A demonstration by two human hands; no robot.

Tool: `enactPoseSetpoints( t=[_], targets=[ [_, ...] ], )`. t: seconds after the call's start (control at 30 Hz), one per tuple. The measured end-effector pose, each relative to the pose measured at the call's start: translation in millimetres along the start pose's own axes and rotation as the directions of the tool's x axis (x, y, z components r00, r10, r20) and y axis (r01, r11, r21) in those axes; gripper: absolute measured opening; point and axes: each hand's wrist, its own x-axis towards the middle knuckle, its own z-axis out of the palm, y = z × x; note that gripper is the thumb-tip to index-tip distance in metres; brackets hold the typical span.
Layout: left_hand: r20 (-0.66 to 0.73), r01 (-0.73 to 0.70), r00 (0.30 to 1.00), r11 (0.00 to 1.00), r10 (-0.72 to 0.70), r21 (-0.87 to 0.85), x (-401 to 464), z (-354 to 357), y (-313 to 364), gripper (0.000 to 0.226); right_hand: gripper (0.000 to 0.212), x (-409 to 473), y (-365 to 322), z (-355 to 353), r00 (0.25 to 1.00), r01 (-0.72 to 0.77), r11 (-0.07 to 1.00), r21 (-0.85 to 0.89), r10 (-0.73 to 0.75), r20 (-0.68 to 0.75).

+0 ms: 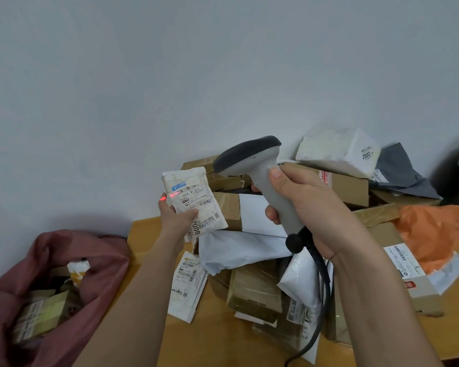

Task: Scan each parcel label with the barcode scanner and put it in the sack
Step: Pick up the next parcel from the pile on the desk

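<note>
My left hand (176, 218) holds up a small white parcel (194, 200) with its printed label facing me. A red scan line falls across the label's top barcode and onto my fingertip. My right hand (302, 205) grips the handle of a grey barcode scanner (257, 170), whose dark head points left at the parcel from a short distance. The scanner's black cable (321, 292) hangs down past my wrist. The dull red sack (90, 263) stands open at the lower left, beside the table, with several labelled parcels inside.
A wooden table (223, 340) carries a heap of parcels: brown cartons (347, 184), white mailers (239, 250), an orange bag (432, 237), a grey bag (400, 173) and a flat white envelope (187, 284) near the front. A plain pale wall rises behind.
</note>
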Motion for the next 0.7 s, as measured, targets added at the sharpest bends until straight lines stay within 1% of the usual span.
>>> enactPoseSetpoints(
  t=[0.1, 0.23, 0.3, 0.37, 0.47, 0.53, 0.63, 0.7],
  targets=[
    [-0.009, 0.018, 1.000, 1.000, -0.018, -0.004, -4, 0, -2, 0.082, 0.029, -1, 0, -3, 1.000, 0.011, 0.999, 0.030, -0.012, 0.013],
    [-0.015, 0.021, 1.000, 0.999, -0.021, -0.047, -13, -9, -9, 0.044, 0.029, 1, 5, 2, 0.997, -0.034, 0.995, 0.097, 0.028, 0.068],
    [-0.017, 0.041, 0.999, 0.991, -0.044, -0.131, -17, -18, -13, 0.032, 0.028, 5, 9, 9, 0.993, -0.079, 0.986, 0.144, 0.064, 0.101],
    [-0.020, 0.101, 0.994, 0.959, -0.110, -0.263, -22, -30, -16, 0.031, 0.028, 9, 15, 20, 0.987, -0.122, 0.982, 0.141, 0.104, 0.125],
    [-0.020, 0.171, 0.979, 0.865, -0.205, -0.472, -26, -56, -24, 0.036, 0.026, 12, 23, 39, 0.974, -0.181, 0.971, 0.155, 0.156, 0.163],
    [-0.027, 0.190, 0.969, 0.814, -0.244, -0.549, -26, -79, -33, 0.036, 0.027, 13, 27, 54, 0.966, -0.208, 0.964, 0.162, 0.177, 0.189],
    [-0.058, 0.196, 0.948, 0.722, -0.311, -0.663, -23, -111, -47, 0.032, 0.028, 17, 29, 79, 0.958, -0.228, 0.960, 0.165, 0.191, 0.213],
    [-0.089, 0.193, 0.932, 0.688, -0.351, -0.700, -18, -131, -53, 0.031, 0.029, 22, 30, 98, 0.957, -0.237, 0.954, 0.182, 0.196, 0.216]
  ],
)
